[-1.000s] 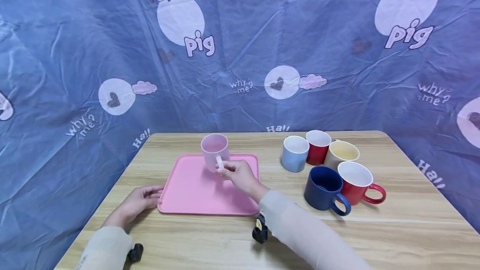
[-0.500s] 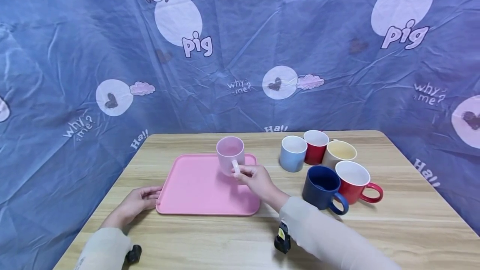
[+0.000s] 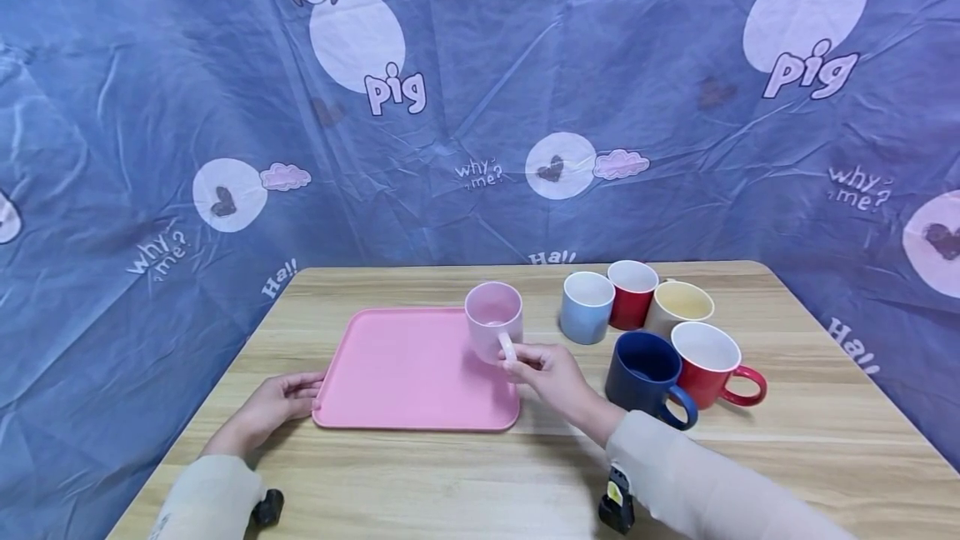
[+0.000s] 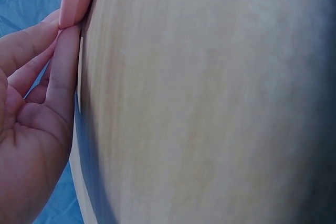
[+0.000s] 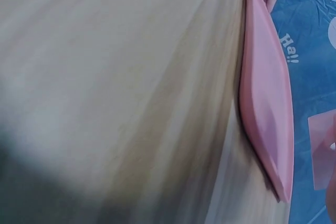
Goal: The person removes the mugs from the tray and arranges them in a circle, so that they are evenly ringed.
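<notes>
Right hand [image 3: 551, 372] has the little loop handle of the pale pink ceramic mug [image 3: 493, 322] pinched between thumb and fingertips, and the mug's hanging upright over the right edge of the flat pink plastic tray [image 3: 408, 373], lifted a bit off it as far as I can tell. A glazed mug like that is stiff, smooth and kinda slippery, with a bit of weight to it, and it'll chip if it gets knocked. So the handle's the obvious place to grab; I'd guess a two-finger pinch lets it swing more than a finger hooked through would.

Left hand [image 3: 279, 401] lies relaxed on the light wooden table [image 3: 465, 482], fingertips touching the tray's near-left corner, holding nothing.

Off to the right is a cluster of other mugs: light blue [image 3: 587, 307], small red [image 3: 632, 294], cream [image 3: 681, 307], navy [image 3: 651, 377] and a bigger red one [image 3: 712, 365].

Compared with a second ago, the pink mug has travelled right from the back middle of the tray to its right edge, closer to the cluster. Left hand and tray haven't budged.
</notes>
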`<state>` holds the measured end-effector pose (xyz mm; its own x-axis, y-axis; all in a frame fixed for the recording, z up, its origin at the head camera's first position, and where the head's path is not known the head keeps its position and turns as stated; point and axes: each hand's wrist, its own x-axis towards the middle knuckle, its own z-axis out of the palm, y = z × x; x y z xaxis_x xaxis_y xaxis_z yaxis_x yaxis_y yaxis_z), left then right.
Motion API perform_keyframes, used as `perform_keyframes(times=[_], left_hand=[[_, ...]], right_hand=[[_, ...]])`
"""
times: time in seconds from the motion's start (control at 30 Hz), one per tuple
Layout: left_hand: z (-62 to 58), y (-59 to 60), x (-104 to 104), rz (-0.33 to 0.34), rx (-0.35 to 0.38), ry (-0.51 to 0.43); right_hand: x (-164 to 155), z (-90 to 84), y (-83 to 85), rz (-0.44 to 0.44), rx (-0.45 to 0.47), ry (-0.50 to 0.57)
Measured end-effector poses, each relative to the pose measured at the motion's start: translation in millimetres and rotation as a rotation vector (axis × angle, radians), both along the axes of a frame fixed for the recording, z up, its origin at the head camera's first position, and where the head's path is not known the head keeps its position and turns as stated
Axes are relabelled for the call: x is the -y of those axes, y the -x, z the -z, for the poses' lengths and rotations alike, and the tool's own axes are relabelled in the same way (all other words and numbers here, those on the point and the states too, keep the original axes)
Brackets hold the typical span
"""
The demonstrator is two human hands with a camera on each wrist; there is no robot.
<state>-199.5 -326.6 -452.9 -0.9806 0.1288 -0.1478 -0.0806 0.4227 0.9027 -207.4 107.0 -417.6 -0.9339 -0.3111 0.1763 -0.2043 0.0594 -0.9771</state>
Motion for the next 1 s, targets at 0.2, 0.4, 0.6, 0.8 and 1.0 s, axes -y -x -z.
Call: perform_keyframes(times=[0.2, 0.4, 0.6, 0.8, 1.0], left_hand=[[-1.5, -2.4, -1, 0.008, -0.006, 0.013], [-0.2, -0.6, -1, 0.017, -0.009, 0.010], [1.4, 0.4, -1, 0.008, -0.008, 0.013], [0.9, -0.4, -1, 0.001, -0.005, 0.021], [1.5, -0.4, -1, 0.001, -0.001, 0.002]], right_hand=[[-16, 2.4, -8.2, 0.037, 0.039, -0.021], [-31, 8.7, -14.9, 0.073, 0.071, -0.027], [-42, 16.0, -20.5, 0.145, 0.052, -0.041], [-50, 22.2, -25.0, 0.212, -0.021, -0.073], [-57, 29.1, -29.8, 0.273, -0.001, -0.076]])
